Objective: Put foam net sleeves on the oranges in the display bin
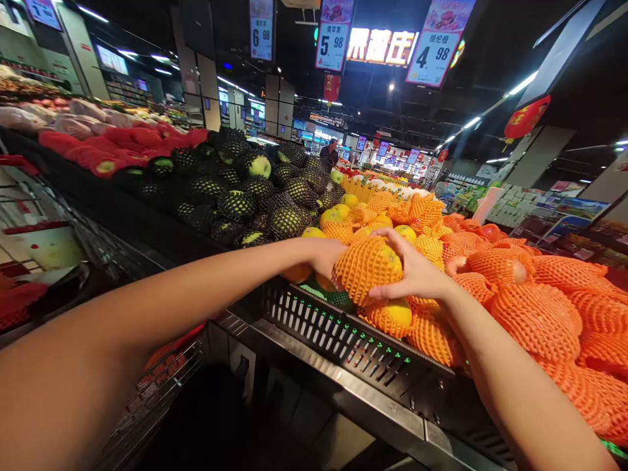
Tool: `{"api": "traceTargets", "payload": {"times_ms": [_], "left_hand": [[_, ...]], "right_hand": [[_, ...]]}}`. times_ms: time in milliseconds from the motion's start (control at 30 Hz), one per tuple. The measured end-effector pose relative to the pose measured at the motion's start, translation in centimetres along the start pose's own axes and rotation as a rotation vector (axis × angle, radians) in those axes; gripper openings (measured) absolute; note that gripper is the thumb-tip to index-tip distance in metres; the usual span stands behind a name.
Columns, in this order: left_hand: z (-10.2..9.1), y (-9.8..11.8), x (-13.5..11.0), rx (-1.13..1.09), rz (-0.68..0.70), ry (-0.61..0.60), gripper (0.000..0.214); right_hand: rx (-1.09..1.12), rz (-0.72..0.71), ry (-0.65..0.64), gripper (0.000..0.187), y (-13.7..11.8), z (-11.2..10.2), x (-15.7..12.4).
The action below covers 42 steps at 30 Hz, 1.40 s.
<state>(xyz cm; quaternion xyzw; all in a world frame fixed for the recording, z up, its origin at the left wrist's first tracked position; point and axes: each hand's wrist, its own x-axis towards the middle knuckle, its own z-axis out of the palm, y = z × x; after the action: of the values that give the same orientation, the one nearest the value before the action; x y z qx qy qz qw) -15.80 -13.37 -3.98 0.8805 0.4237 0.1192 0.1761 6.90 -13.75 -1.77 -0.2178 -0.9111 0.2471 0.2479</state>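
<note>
A yellow fruit wrapped in orange foam netting [367,267] is held between both of my hands above a fruit display. My left hand [324,256] grips its left side. My right hand [417,268] curls over its right side and top. Below them lie more yellow fruits in orange netting [392,315], inside a black slatted crate [338,333].
Green fruits in black netting [235,190] fill the stand to the left, with red-netted fruits [122,145] behind them. Orange-netted fruits [540,307] pile up on the right. Price signs [332,40] hang overhead. A person [330,154] stands far down the aisle. A shopping cart [44,255] is at left.
</note>
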Motion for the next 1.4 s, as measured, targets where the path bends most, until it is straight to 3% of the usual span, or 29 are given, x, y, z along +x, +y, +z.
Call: {"api": "traceTargets", "payload": {"times_ms": [67, 133, 367, 500, 600, 700, 800, 933, 1067, 1167, 1267, 1400], "left_hand": [[-1.2, -1.0, 0.7, -0.087, 0.064, -0.120, 0.066], [-2.2, -2.1, 1.4, -0.184, 0.097, -0.162, 0.072], [-4.8, -4.8, 3.6, -0.182, 0.070, -0.315, 0.057], [-5.2, -5.1, 4.4, -0.385, 0.044, -0.441, 0.061], [-5.1, -5.6, 5.3, -0.486, -0.007, -0.383, 0.066], [-5.0, -6.2, 6.1, -0.475, -0.011, -0.249, 0.072], [-5.1, -6.6, 6.2, -0.480, 0.002, -0.209, 0.075], [-5.3, -6.9, 5.7, -0.553, 0.043, -0.140, 0.077], [-5.3, -7.6, 5.4, -0.673, 0.087, -0.228, 0.078], [-5.4, -8.1, 5.8, -0.706, 0.062, -0.323, 0.076], [-5.6, -8.5, 6.2, -0.719, 0.021, -0.340, 0.076], [-5.8, -8.9, 6.4, -0.729, -0.018, -0.352, 0.077]], "right_hand": [[-0.107, -0.011, -0.073, 0.077, -0.1, 0.2, 0.0], [-0.166, 0.004, -0.106, 0.079, 0.1, 0.3, 0.0], [-0.288, -0.063, -0.135, 0.082, 0.7, 0.1, 0.1], [-0.306, -0.185, -0.151, 0.080, 0.6, 0.3, 0.4], [-0.337, -0.299, -0.200, 0.077, 0.1, 1.0, 0.8], [-0.492, -0.259, -0.247, 0.076, -0.5, 1.9, 1.2], [-0.691, -0.194, -0.241, 0.081, -0.8, 2.6, 1.3], [-0.844, -0.289, -0.228, 0.076, -1.1, 3.1, 1.3], [-0.936, -0.271, -0.214, 0.073, -1.7, 3.9, 1.5], [-0.931, -0.232, -0.302, 0.072, -2.1, 4.7, 2.0], [-0.873, -0.174, -0.356, 0.074, -2.1, 4.8, 2.5], [-0.688, -0.040, -0.317, 0.075, -1.5, 4.0, 2.8]]}}
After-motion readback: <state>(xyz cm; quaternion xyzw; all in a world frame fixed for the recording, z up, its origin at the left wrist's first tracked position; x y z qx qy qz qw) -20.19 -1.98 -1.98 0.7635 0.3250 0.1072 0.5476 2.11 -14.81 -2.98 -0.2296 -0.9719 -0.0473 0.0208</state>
